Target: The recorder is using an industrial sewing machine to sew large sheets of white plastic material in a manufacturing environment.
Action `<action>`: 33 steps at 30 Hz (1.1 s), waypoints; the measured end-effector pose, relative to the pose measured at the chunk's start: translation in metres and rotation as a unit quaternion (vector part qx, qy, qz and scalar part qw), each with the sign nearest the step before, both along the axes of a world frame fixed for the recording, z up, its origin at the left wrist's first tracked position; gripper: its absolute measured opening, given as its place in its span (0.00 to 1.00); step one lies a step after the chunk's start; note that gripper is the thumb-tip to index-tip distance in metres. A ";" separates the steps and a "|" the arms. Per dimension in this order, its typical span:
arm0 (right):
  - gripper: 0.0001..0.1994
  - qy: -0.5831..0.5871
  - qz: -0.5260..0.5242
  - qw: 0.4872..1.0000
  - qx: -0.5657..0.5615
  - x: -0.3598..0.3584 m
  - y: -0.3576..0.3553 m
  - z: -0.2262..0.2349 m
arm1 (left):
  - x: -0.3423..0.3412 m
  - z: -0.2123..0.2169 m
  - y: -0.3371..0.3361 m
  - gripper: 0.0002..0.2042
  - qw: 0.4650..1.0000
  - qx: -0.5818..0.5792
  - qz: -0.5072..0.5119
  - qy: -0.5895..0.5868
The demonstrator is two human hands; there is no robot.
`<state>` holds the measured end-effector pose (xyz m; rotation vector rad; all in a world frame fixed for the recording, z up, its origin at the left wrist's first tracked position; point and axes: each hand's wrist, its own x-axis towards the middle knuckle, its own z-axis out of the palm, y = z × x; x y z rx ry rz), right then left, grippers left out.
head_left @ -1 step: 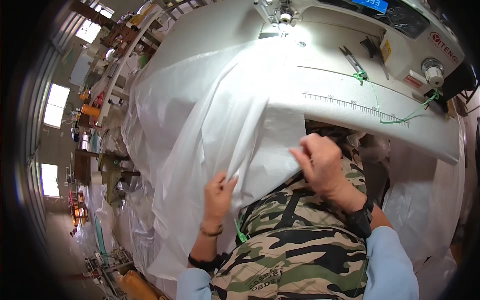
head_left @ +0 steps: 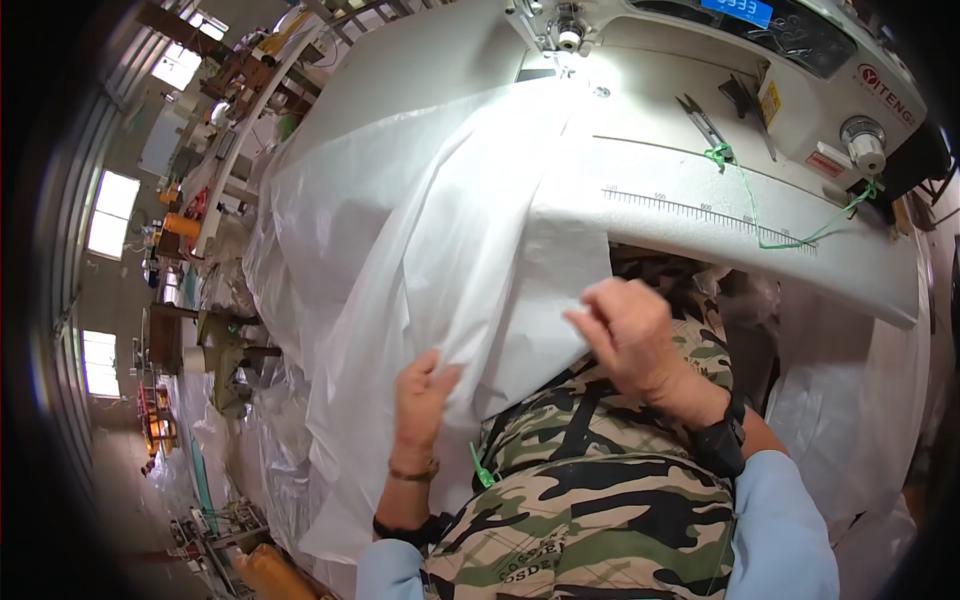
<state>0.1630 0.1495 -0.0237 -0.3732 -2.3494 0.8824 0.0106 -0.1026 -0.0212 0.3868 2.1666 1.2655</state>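
A wide sheet of thin, white, translucent material (head_left: 375, 260) hangs in folds over the machine bed and down to my lap. Its upper part lies at the presser foot of a white sewing machine (head_left: 565, 40), under a bright lamp. My left hand (head_left: 420, 395) is over the lower folds, thumb and forefinger apart, with nothing visible between them. Farther right, my right hand (head_left: 640, 335) hovers by the sheet's free edge above my camouflage apron (head_left: 600, 490). Its fingers are curled, the thumb stands away from them, and it is slightly blurred. I see nothing held there.
Thread snips (head_left: 705, 120) tied to a green cord (head_left: 750, 200) lie on the machine bed. A ruler scale (head_left: 700, 208) runs along the bed's front edge. A round knob (head_left: 862, 140) sits on the machine's right side. More clear sheeting (head_left: 830, 400) hangs at right.
My left hand has shifted slightly left, and its thumb and forefinger have parted from the fold. My right hand has moved a little left and down. The sheet looks nearly the same.
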 end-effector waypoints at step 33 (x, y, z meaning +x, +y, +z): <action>0.18 0.059 -0.040 0.826 -0.559 -0.086 -0.044 -0.078 | -0.044 0.063 0.106 0.09 0.946 0.181 -0.075 0.258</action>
